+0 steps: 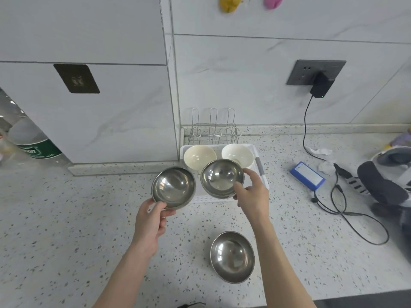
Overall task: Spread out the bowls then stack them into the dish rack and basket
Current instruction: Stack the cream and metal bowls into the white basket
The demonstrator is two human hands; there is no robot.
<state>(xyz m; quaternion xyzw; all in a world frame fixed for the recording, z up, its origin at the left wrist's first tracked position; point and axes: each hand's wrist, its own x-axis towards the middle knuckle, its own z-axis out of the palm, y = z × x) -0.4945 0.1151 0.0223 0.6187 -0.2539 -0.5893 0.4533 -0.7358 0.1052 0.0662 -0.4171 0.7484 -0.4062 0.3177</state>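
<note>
We see the left hand [149, 221] gripping a steel bowl [173, 187] by its near rim, thumb on the lip and fingers under it, lifted off the speckled table [66, 230]. The right hand [252, 194] clasps a second steel bowl [222, 177] at its right edge, thumb inside the rim and fingers round the outside, holding it over the front of the white basket [263, 174]. The two held bowls sit side by side, just apart, both open side up and tilted slightly towards us. Inside the basket we find two cream bowls [199, 155], one left and one right, behind the raised steel ones. A wire dish rack [213, 130] stands behind the basket against the wall. A third steel bowl [232, 256] rests upright on the table, near the right forearm.
</note>
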